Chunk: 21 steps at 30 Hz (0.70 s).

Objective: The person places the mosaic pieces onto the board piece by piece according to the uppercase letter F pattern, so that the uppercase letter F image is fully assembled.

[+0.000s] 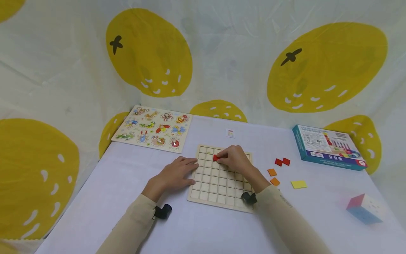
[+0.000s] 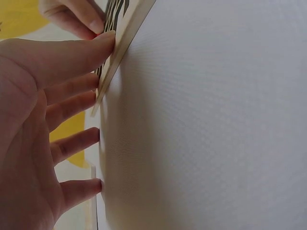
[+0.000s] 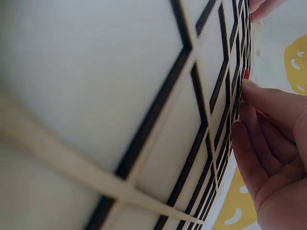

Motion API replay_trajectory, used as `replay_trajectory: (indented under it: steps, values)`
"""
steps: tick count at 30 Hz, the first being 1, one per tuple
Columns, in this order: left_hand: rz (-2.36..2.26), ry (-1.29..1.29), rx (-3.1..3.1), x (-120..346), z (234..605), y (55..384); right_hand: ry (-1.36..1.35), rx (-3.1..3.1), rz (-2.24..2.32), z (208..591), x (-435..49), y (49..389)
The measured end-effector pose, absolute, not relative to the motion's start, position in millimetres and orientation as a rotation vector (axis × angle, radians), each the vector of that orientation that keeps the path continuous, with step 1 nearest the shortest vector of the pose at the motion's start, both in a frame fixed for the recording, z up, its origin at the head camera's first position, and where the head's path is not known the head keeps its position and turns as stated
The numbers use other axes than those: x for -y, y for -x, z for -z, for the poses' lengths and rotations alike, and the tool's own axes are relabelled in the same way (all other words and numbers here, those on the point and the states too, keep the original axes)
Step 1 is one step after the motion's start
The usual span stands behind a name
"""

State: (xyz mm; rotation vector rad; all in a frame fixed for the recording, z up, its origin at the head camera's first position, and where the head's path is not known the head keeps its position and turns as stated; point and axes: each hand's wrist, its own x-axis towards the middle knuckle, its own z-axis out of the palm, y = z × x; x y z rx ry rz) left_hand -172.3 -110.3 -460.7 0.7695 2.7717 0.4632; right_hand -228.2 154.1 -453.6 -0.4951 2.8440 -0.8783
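A wooden grid board (image 1: 203, 201) lies on the white-covered table, its square cells divided by raised strips. In one of its upper cells is a red square tile (image 1: 215, 157). My right hand (image 1: 236, 160) reaches over the board and pinches at the tile's right side with thumb and fingertips. The tile shows as a thin red edge (image 3: 246, 74) beyond the thumb in the right wrist view. My left hand (image 1: 176, 174) is spread at the board's left edge, its thumb (image 2: 103, 45) touching the rim and the lower fingertips (image 2: 96, 184) on the cloth.
Right of the board lie two red tiles (image 1: 282, 161), two orange tiles (image 1: 273, 177) and yellow tiles (image 1: 299, 184). A teal box (image 1: 330, 146) and a coloured cube (image 1: 365, 209) stand farther right. An insect puzzle board (image 1: 152, 128) and a small printed card (image 1: 230, 133) lie at the back.
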Motion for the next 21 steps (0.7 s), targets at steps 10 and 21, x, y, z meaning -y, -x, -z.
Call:
replay_trajectory:
  steps: [10, 21]
  values:
    - [-0.469, -0.776, -2.762, 109.1, 456.1, 171.2, 0.493, -2.890, 0.846, 448.6, -148.0, 222.1]
    - [-0.442, -0.767, -2.772, 108.4, 456.8, 173.0, 0.458, -2.900, 0.825, 446.5, -144.6, 222.2]
